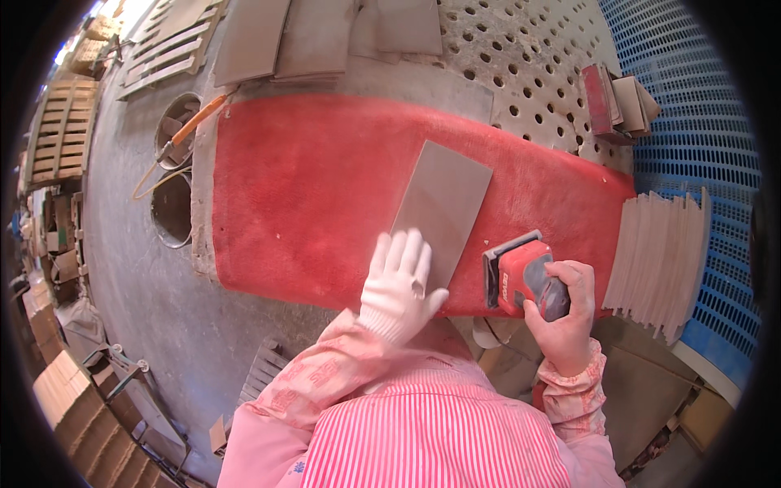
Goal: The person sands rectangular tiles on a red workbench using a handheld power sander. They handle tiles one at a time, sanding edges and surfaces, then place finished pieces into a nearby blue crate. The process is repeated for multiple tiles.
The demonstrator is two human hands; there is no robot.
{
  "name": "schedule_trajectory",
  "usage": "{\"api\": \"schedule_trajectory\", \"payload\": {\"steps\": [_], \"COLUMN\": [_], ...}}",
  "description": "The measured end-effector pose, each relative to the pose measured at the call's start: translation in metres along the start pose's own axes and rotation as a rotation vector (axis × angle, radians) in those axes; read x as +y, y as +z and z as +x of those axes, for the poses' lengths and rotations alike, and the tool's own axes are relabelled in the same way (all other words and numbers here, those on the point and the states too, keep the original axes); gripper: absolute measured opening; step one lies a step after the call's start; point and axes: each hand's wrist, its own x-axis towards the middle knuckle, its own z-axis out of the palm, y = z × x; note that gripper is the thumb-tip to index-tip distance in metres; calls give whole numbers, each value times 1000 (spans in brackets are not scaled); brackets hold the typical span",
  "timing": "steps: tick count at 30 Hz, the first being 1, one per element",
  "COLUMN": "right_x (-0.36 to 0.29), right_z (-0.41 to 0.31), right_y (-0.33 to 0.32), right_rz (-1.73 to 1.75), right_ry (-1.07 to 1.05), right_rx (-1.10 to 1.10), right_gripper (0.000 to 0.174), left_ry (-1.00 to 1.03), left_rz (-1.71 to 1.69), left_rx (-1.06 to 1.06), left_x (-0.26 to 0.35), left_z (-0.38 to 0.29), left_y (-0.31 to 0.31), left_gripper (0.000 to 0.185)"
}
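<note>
A flat grey-brown rectangular panel (445, 195) lies at a slant on the red cloth (305, 201) that covers the work table. My left hand (399, 280), in a white knit glove, rests with spread fingers at the panel's lower left edge; whether it presses on it I cannot tell. Bare, my right hand (564, 317) is closed around the grip of a red and black Devon sheet sander (521, 274). The sander is tilted on its side to the right of the panel, its flat pad facing left, away from the panel's surface.
A row of thin panels (659, 262) stands on edge at the right, by blue slotted plastic panels (671, 79). Larger flat panels (314, 43) are stacked beyond the cloth. An orange-handled tool (198, 122) lies at the far left corner, above two round bins (172, 207).
</note>
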Motion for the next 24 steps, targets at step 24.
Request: {"api": "schedule_trajectory", "payload": {"steps": [24], "right_x": [-35], "right_z": [57], "right_y": [189], "right_rz": [-467], "right_ry": [-96], "right_rx": [-327], "right_gripper": [77], "left_ry": [-836], "left_rz": [-1528], "left_rx": [269], "left_x": [-31], "left_z": [-118], "left_y": [-119], "left_gripper": [11]}}
